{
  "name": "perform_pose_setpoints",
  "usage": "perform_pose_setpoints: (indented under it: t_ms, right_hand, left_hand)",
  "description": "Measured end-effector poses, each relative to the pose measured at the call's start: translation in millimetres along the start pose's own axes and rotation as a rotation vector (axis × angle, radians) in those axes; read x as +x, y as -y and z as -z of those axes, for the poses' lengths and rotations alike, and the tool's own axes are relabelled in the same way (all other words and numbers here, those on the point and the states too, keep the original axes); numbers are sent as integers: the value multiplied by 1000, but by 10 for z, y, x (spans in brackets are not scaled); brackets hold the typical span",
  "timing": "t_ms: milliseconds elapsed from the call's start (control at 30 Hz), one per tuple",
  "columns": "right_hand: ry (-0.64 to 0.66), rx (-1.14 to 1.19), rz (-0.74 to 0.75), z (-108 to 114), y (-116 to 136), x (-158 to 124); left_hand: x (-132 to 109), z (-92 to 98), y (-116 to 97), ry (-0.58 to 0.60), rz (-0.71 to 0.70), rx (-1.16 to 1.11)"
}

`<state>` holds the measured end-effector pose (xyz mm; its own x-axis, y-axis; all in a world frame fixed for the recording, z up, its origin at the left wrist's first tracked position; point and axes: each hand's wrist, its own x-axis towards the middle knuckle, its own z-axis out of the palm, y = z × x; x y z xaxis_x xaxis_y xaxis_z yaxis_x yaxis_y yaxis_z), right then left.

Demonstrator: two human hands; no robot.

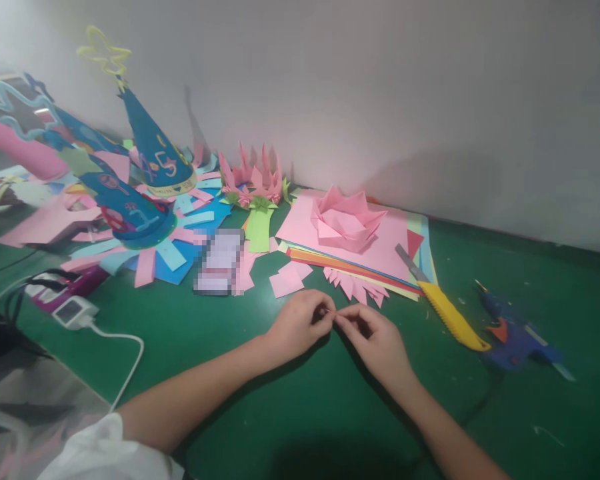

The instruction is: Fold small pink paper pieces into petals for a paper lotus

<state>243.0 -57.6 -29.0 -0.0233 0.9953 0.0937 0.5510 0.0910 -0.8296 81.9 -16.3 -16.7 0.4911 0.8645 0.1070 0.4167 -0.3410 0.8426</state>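
Note:
My left hand (303,323) and my right hand (375,337) meet fingertip to fingertip over the green table, both closed in a pinch. Whatever they pinch is tiny and mostly hidden by the fingers; a hint of pink shows at the left fingertips. Just beyond my hands lies a row of pointed pink paper pieces (356,285). Small pink paper squares (289,279) rest a little left of it. Behind, a folded pink paper lotus (347,219) sits on a stack of coloured paper (295,223).
A yellow utility knife (453,317) with blade out and a blue glue gun (517,333) lie right. At left are a blurred phone (220,262), blue cone hats (155,143), a pink paper crown (253,177) and a charger (75,312) with cable. A wall (380,87) bounds the back.

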Motion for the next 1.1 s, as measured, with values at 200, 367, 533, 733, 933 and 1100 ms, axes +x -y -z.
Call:
perform_pose_setpoints:
  t_ms: [200,367,533,733,933,1100]
  right_hand:
    - [-26,88,-57,1,33,23]
    - [-12,89,-50,-15,91,10]
    - [-2,79,-30,-38,92,-16]
    - [-5,86,16,-49,97,-32]
    - [17,159,47,-34,139,-33]
    - [89,319,-3,2,131,-12]
  left_hand:
    - [-16,-81,28,-23,303,-574]
    - [-50,-53,8,20,383,-723]
    - [-81,-35,38,47,400,-763]
    - [-69,-24,17,62,445,-819]
    - [-53,10,-3,113,482,-900]
    - [-73,-23,-16,112,533,-1026]
